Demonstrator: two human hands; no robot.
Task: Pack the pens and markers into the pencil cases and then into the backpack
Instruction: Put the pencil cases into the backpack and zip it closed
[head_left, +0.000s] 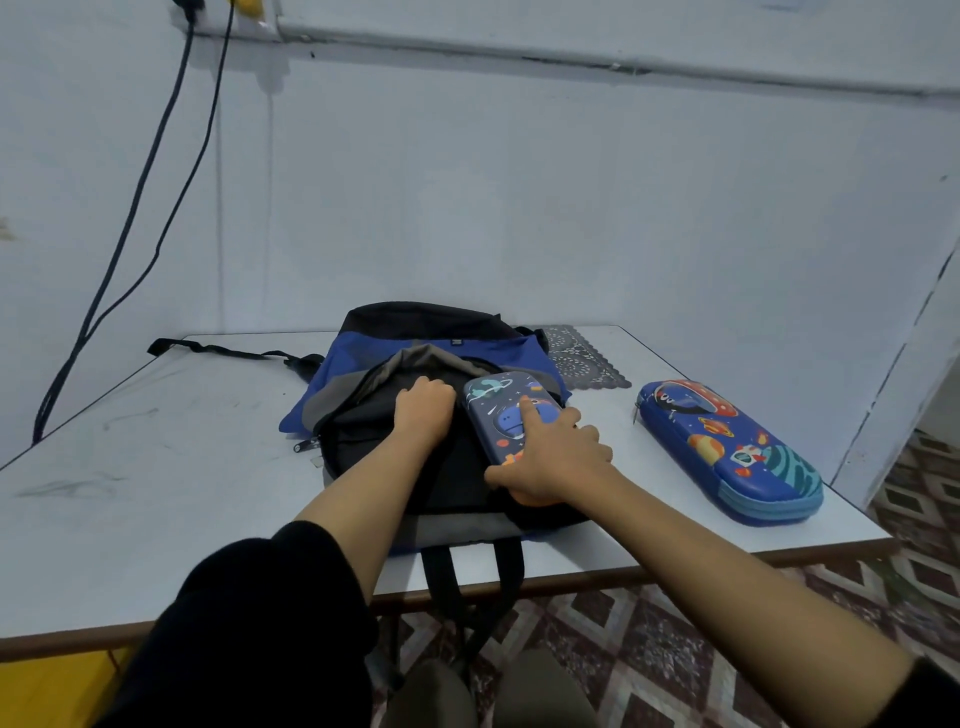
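Your left hand (423, 410) was curled on the backpack (353, 364) flap, holding the mouth open. Your right hand (550, 457) gripped the grey space-print pencil case (498, 400) at that mouth, not yet inside. The blue space-print pencil case (727, 447) lay zipped on the table (156, 467), well apart. It looked as though both cases were left to stow.

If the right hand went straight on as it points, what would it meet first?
Likely the open mouth of the blue and black fabric backpack; the right hand grips the grey space-print pencil case. Depth unclear.
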